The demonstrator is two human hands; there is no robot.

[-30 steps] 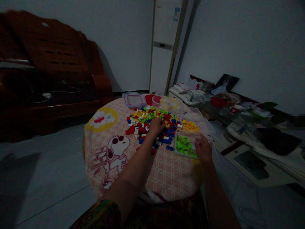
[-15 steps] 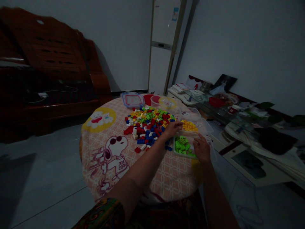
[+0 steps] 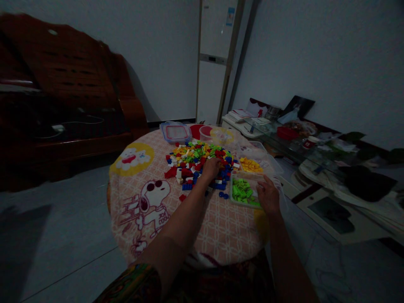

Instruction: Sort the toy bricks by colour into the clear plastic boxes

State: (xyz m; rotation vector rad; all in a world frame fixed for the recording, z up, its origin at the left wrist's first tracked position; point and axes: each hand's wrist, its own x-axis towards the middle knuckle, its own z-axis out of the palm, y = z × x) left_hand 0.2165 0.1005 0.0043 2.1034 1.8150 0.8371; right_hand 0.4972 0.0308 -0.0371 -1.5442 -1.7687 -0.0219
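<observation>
A mixed heap of toy building bricks [image 3: 189, 162] in red, blue, white, yellow and green lies on the round table. My left hand [image 3: 211, 168] reaches into the right side of this heap, its fingertips down among the bricks; whether it pinches one is too dark to tell. Over the right part of a clear plastic box [image 3: 232, 195] is my right hand [image 3: 267, 194], fingers curled near its wall; what they grip, if anything, I cannot make out. Green bricks [image 3: 243, 190] fill the left of that box. Just behind, yellow bricks [image 3: 250, 164] lie in another clear container.
A lidded clear box [image 3: 175, 132] and a round clear tub [image 3: 205, 132] stand at the table's back. The patterned tablecloth [image 3: 221, 231] covers the table. To the right is a cluttered glass-topped stand [image 3: 274, 136]; a wooden bench [image 3: 72, 84] is at left.
My left hand has moved left, from beside the yellow bricks back into the mixed heap. My right hand has stayed almost in place at the green bricks' box.
</observation>
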